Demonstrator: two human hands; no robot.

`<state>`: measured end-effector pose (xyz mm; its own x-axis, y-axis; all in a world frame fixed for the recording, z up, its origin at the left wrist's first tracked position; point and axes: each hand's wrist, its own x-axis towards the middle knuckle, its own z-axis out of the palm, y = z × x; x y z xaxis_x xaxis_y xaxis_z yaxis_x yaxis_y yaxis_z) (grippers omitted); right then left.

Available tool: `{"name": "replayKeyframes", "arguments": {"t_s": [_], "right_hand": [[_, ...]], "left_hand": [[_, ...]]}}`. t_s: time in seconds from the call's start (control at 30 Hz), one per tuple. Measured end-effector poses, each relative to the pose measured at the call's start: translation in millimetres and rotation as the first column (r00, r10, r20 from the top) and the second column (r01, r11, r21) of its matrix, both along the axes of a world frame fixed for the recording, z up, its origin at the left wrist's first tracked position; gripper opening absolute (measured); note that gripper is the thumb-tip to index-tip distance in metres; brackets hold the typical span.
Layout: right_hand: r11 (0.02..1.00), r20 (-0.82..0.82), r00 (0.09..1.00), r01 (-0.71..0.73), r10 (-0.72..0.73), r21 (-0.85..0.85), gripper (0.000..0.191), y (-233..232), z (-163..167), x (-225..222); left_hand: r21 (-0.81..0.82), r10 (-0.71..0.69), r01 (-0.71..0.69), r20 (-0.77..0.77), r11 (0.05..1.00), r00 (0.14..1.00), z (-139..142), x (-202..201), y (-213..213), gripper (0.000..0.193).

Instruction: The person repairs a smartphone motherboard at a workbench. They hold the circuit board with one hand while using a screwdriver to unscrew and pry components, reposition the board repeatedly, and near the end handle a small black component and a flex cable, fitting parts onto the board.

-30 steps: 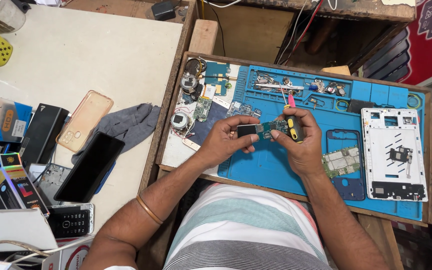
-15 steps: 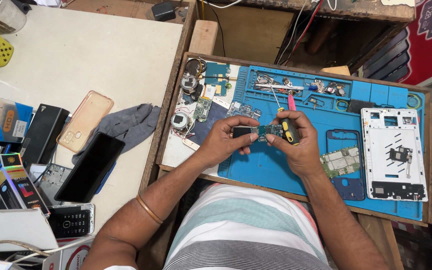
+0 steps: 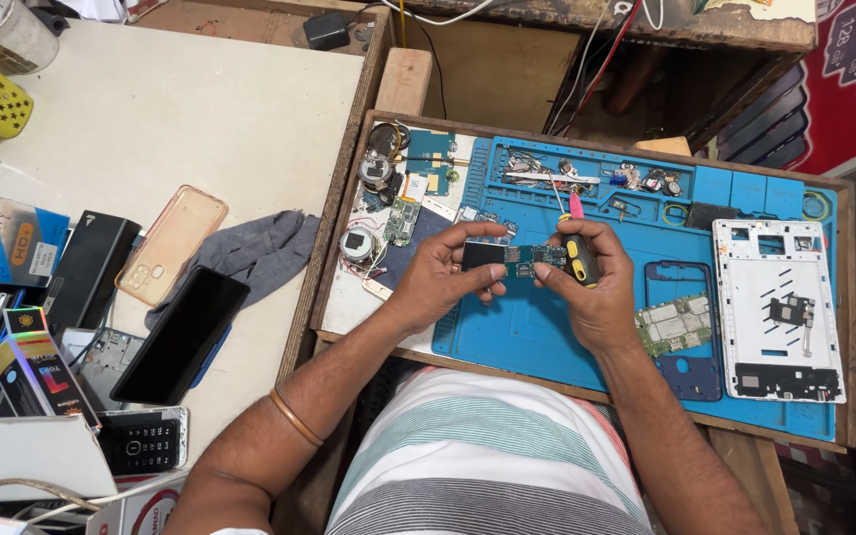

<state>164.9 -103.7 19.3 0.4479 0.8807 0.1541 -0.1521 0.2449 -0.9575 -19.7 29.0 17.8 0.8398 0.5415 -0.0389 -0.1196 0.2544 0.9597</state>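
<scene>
Head view, one entry. Left hand (image 3: pixel 440 279): fingers pinched on the dark end of a small green circuit board (image 3: pixel 519 260), held level above the blue work mat (image 3: pixel 547 337). Right hand (image 3: pixel 596 287): closed around a yellow-and-black screwdriver (image 3: pixel 579 260), fingertips touching the board's other end. White phone frame (image 3: pixel 775 307) lies well apart, rightward.

Phone repair workshop; blue repair mat (image 3: pixel 517 337), loose circuit boards (image 3: pixel 674 325), stripped phone frame (image 3: pixel 775 309), scattered handsets (image 3: pixel 182 335)
</scene>
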Motion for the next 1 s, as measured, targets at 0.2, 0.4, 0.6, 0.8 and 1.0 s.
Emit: {"name": "replayKeyframes", "arguments": {"t_s": [0.2, 0.4, 0.6, 0.8, 1.0], "right_hand": [[1.000, -0.017, 1.000, 0.002, -0.002, 0.003, 0.043, 0.1, -2.1, 0.7], [1.000, 0.006, 1.000, 0.003, -0.003, -0.005, 0.045, 0.0, -1.8, 0.1], [0.998, 0.028, 0.998, 0.060, -0.060, 0.032, 0.044, 0.5, 1.8, -1.4], [0.992, 0.055, 0.992, 0.109, -0.113, 0.070, 0.045, -0.3, 3.4, -0.2], [0.991, 0.057, 0.990, 0.124, -0.128, 0.056, 0.046, -1.1, 2.4, -0.9]], "left_hand": [[0.003, 0.001, -0.001, 0.000, 1.000, 1.000, -1.6, 0.5, 1.5, 0.046], [-0.001, 0.003, -0.003, 0.004, 1.000, 1.000, -1.5, 0.7, 1.5, 0.049], [-0.063, 0.052, -0.053, -0.012, 0.997, 0.999, 3.2, 0.4, 2.7, 0.055], [-0.100, 0.080, -0.077, 0.028, 0.992, 0.996, 3.5, -1.6, 6.5, 0.058], [-0.093, 0.067, -0.065, 0.017, 0.994, 0.998, 2.6, -1.0, 5.4, 0.053]]}}
